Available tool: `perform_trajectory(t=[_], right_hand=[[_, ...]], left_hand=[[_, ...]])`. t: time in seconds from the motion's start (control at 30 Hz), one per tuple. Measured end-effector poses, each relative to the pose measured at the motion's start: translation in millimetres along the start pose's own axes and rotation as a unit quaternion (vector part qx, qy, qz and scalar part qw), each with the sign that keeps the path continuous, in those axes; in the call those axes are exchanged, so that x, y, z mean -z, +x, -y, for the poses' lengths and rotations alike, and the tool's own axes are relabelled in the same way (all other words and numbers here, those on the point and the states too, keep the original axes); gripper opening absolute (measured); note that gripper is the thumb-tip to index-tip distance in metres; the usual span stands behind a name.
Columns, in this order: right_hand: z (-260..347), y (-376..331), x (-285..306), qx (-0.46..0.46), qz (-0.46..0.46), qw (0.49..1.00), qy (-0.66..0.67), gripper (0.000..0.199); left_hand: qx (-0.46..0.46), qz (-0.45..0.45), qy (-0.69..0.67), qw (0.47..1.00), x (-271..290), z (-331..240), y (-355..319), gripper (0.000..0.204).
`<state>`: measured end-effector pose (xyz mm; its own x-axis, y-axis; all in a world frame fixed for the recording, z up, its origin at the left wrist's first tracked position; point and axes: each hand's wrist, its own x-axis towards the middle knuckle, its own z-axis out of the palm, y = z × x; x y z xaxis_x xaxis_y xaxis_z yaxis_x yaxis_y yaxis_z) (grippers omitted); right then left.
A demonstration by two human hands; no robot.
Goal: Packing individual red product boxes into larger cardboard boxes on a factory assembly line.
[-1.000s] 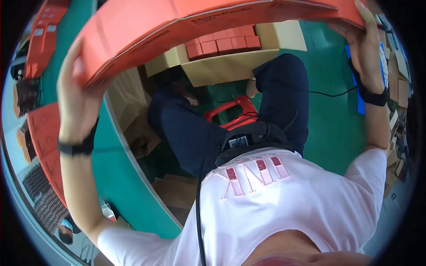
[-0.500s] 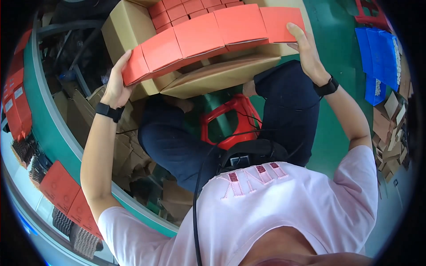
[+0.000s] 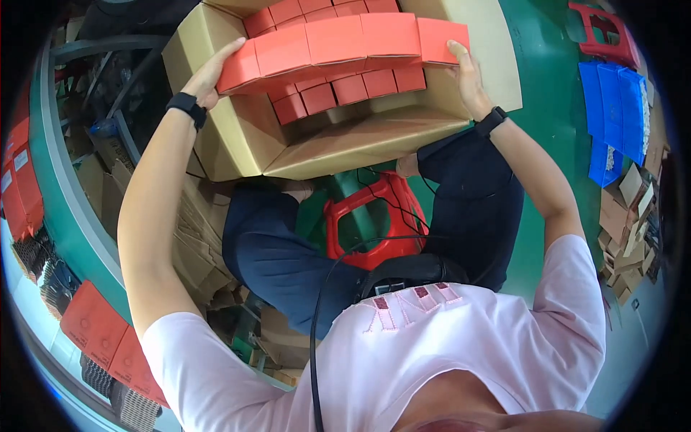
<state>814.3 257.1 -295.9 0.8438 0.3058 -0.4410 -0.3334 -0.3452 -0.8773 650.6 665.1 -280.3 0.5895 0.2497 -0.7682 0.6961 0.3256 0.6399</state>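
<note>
Several small red boxes form one row, squeezed end to end between my two hands. At the row's left end, my left hand presses with its thumb along the box side. My right hand grips the right end, its thumb on the last box's near face and the other fingers mostly hidden behind. The row is over an open brown carton, roughly level with its upper part. More red boxes are packed in the carton below and beyond the held row, and partly hidden by it.
A red plastic stool stands between my legs. Blue bins, another red stool and scrap cardboard lie to the right. Along the left runs a green-edged table with flat red cartons beyond it.
Both hands have lowered the row of boxes toward the carton, and the right end has come leftward. More packed boxes now show below its near edge.
</note>
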Motion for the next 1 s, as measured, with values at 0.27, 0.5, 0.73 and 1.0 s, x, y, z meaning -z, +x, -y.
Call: perform_trajectory(t=[0.27,0.5,0.73,1.0], right_hand=[[-25.6,30.6,-4.8,-0.061,0.011,0.990,0.124,0.060],[-29.3,60.5,-7.7,-0.201,0.053,0.978,0.012,0.047],[-7.5,31.1,-25.7,0.281,0.026,0.815,-0.506,0.062],[51.6,40.9,-53.6,0.261,0.203,0.668,-0.667,0.102]], left_hand=[[0.079,0.059,0.029,0.995,-10.0,7.8,76.3,0.050],[-0.118,-0.298,0.424,0.847,-21.6,44.4,116.2,0.085],[-0.384,-0.239,0.652,0.609,-76.1,30.4,48.0,0.088],[-0.396,-0.040,0.679,0.617,-149.8,30.1,60.4,0.114]])
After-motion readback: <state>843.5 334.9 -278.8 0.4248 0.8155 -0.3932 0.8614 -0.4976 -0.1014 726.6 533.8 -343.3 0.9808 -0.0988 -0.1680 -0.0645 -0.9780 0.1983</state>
